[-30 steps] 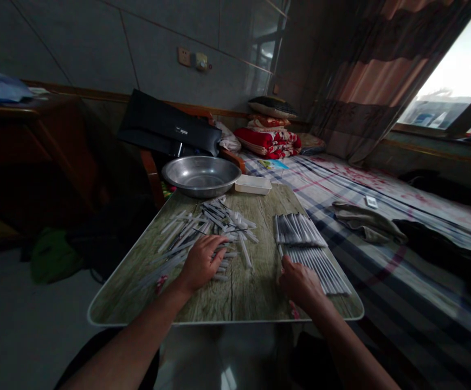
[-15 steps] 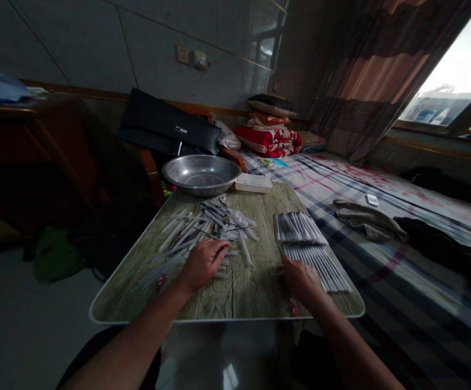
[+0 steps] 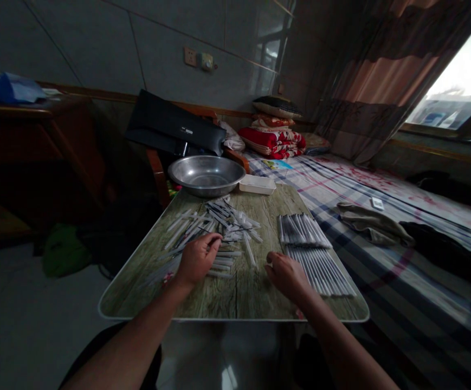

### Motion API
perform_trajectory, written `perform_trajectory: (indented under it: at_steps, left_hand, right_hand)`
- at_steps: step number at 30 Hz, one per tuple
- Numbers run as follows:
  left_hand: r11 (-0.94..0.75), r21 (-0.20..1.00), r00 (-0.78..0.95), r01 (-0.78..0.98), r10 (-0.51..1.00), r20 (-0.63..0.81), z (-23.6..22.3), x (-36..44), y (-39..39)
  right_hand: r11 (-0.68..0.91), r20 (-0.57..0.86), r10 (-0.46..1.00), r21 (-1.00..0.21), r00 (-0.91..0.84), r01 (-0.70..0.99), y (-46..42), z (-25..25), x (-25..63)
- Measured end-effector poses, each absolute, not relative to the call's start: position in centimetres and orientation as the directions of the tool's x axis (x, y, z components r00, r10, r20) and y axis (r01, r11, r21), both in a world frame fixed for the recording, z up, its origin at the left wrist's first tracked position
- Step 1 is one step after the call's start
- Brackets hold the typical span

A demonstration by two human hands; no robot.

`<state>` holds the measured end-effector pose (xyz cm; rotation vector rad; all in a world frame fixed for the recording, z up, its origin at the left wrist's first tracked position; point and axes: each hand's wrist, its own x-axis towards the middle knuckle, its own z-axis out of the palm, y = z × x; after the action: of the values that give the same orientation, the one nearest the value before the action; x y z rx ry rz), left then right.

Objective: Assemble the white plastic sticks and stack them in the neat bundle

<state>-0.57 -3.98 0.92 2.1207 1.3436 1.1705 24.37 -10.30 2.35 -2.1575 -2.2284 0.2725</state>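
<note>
My left hand [image 3: 198, 259] is at the near edge of a loose pile of slim, whitish translucent tubes [image 3: 219, 216], some with dark parts. Its thumb and fingers are pinched together; a thin dark stick [image 3: 205, 230] shows by the fingertips, but I cannot tell whether it is held. My right hand [image 3: 287, 275] hovers over or rests on the table just left of the neatly lined-up tubes [image 3: 320, 271]. Its fingers are curled in, and no tube sticks out of them. A second row of tubes [image 3: 302, 230] with dark ends lies above that row.
The small wood-patterned table [image 3: 243, 303] has a light rim. At its far end are a metal basin [image 3: 207, 176] and a shallow white tray [image 3: 257, 184]. A bed with a checked sheet [image 3: 300, 179] adjoins on the right; a black case [image 3: 174, 125] leans behind.
My right hand has moved left, off the edge of the lined-up tubes. My left hand has drawn slightly left and stays pinched at the pile. The camera view has shifted a little.
</note>
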Motion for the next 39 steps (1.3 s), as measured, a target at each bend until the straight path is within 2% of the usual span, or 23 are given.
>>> perform_trajectory:
  at_steps: [6, 12, 15, 17, 19, 22, 24, 26, 28, 31, 35, 39]
  left_hand:
    - [-0.403, 0.828, 0.083, 0.389, 0.911, 0.404, 0.8, -0.7, -3.2]
    - [-0.331, 0.902, -0.034, 0.277, 0.935, 0.353, 0.3, 0.2, -2.2]
    - [-0.263, 0.950, -0.055, 0.165, 0.960, 0.275, 0.0, 0.7, -2.0]
    - [-0.177, 0.983, 0.008, 0.047, 0.984, 0.177, -0.1, 1.1, -2.1]
    - [-0.043, 0.997, 0.150, -0.066, 0.987, 0.052, 0.1, 1.4, -2.5]
    - [0.106, 0.979, 0.329, -0.175, 0.943, -0.044, 0.6, 1.8, -3.2]
    - [0.128, 0.962, 0.330, -0.240, 0.943, -0.043, 0.8, 1.8, -3.4]
    - [0.120, 0.941, 0.239, -0.315, 0.970, -0.044, 0.9, 1.5, -3.2]
    - [0.100, 0.917, 0.103, -0.386, 0.993, -0.065, 0.8, 1.0, -2.7]
    - [0.075, 0.885, -0.045, -0.459, 0.993, -0.107, 0.6, 0.2, -2.0]
    - [0.079, 0.857, -0.097, -0.509, 0.984, -0.149, 0.7, -0.4, -1.9]
    - [0.091, 0.856, -0.095, -0.509, 0.982, -0.161, 0.6, -0.5, -2.1]
  right_hand:
    - [0.072, -0.008, 0.997, -0.305, -0.078, 0.950, -8.6, 1.2, 22.2]
    - [0.018, -0.061, 0.997, -0.310, -0.039, 0.951, -7.1, 0.1, 21.0]
    - [0.024, 0.005, 1.000, -0.386, -0.024, 0.922, -6.5, -0.3, 21.2]
    - [0.105, 0.106, 0.993, -0.491, -0.060, 0.865, -6.3, -0.2, 21.2]
    - [0.233, 0.218, 0.968, -0.583, -0.126, 0.779, -6.2, 0.0, 20.8]
    - [0.410, 0.346, 0.909, -0.634, -0.233, 0.655, -6.0, 0.2, 19.8]
    - [0.451, 0.385, 0.890, -0.658, -0.246, 0.603, -5.8, 0.2, 19.2]
    - [0.426, 0.384, 0.900, -0.677, -0.205, 0.600, -5.4, 0.0, 19.0]
    - [0.358, 0.336, 0.927, -0.653, -0.168, 0.668, -5.0, -0.3, 19.1]
    - [0.256, 0.191, 0.965, -0.516, -0.182, 0.817, -4.8, -0.8, 19.5]
    - [0.166, 0.061, 0.986, -0.367, -0.154, 0.915, -4.9, -1.3, 19.4]
    - [0.117, 0.030, 0.993, -0.332, -0.113, 0.936, -4.8, -1.1, 19.1]
